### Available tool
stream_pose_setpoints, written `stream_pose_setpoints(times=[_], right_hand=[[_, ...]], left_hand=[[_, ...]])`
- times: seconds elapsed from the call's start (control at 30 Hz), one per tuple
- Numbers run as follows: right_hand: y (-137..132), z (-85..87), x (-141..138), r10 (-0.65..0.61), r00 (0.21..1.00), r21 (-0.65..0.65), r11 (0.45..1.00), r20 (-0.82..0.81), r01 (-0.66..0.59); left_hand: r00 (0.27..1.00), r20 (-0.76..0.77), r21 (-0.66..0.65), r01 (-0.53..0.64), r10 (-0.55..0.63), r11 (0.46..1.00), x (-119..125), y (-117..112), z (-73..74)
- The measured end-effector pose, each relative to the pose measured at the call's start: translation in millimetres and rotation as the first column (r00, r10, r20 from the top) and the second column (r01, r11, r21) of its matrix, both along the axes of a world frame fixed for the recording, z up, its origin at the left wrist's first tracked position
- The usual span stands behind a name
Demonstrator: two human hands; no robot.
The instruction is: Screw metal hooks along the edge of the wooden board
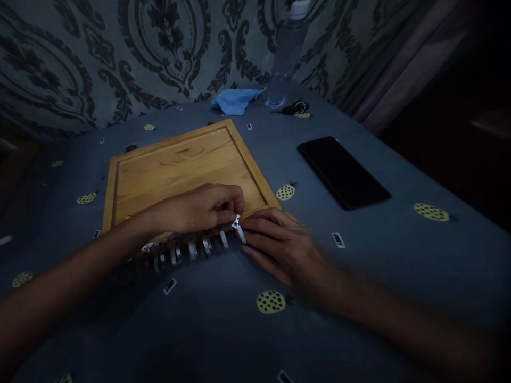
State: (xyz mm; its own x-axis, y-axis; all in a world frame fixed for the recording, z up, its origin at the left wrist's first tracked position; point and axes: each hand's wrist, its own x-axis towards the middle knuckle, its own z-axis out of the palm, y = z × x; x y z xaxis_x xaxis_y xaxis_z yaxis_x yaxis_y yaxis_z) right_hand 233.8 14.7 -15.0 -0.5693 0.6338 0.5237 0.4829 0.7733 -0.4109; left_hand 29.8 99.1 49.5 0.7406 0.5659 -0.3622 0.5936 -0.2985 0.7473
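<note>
Nearest me, below both hands, spreads the blue tablecloth [223, 335] with its yellow pineapples. On the near side of my left hand and wrist, a row of curved silver bands [193, 249] runs along the board's front edge; the ones farthest left blur into shadow.

My right hand [279, 242] comes in palm down, fingers almost straight and close together, their tips against a small silver piece [241, 234]. I can't tell whether my thumb is gripping it from beneath. That piece sits between my two hands, at the board's near right corner. My left hand [203, 207] has its fingers curled and its thumb reaching the top of the same piece; whether it is truly pinched there, I can't tell.

Under and beyond my left hand lies the wooden board [179, 165], with a groove inside its rim. Beyond my right hand and off to its right is a black phone [343, 171], lying flat. Farther ahead of my hands come a dark item with a small ring [294, 108], a crumpled blue cloth [237, 101] and an upright clear bottle [285, 61], before a patterned backdrop [167, 42].
</note>
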Motion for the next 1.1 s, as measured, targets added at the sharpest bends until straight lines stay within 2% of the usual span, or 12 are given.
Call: stream_pose_setpoints(times=[0.27, 0.53, 0.77, 0.9, 1.1], right_hand=[[-0.1, -0.2, 0.4, -0.001, 1.0, 0.01, 1.0, 0.008, 0.001], [0.3, -1.6, -1.1, -0.002, 1.0, 0.036, 0.999, -0.015, 0.002], [0.7, -0.5, -0.4, 0.003, 1.0, 0.051, 0.999, 0.008, -0.003], [1.1, -1.6, -0.5, 0.005, 1.0, 0.053, 0.999, -0.012, -0.004], [1.0, -2.8, -1.8, -0.002, 1.0, 0.069, 0.998, -0.02, 0.003]], left_hand=[[0.998, -0.039, -0.011, -0.041, 0.04, 0.999, 4.6, -0.7, 2.0], [0.995, 0.014, -0.032, -0.094, 0.094, 0.995, 1.3, -1.4, -3.5], [0.993, 0.036, 0.049, -0.116, 0.114, 0.992, 4.0, -5.3, -7.4], [0.991, 0.045, 0.051, -0.125, 0.123, 0.991, 4.0, -6.1, -9.4], [0.991, 0.048, 0.093, -0.13, 0.126, 0.987, -2.9, -9.5, 0.4]])
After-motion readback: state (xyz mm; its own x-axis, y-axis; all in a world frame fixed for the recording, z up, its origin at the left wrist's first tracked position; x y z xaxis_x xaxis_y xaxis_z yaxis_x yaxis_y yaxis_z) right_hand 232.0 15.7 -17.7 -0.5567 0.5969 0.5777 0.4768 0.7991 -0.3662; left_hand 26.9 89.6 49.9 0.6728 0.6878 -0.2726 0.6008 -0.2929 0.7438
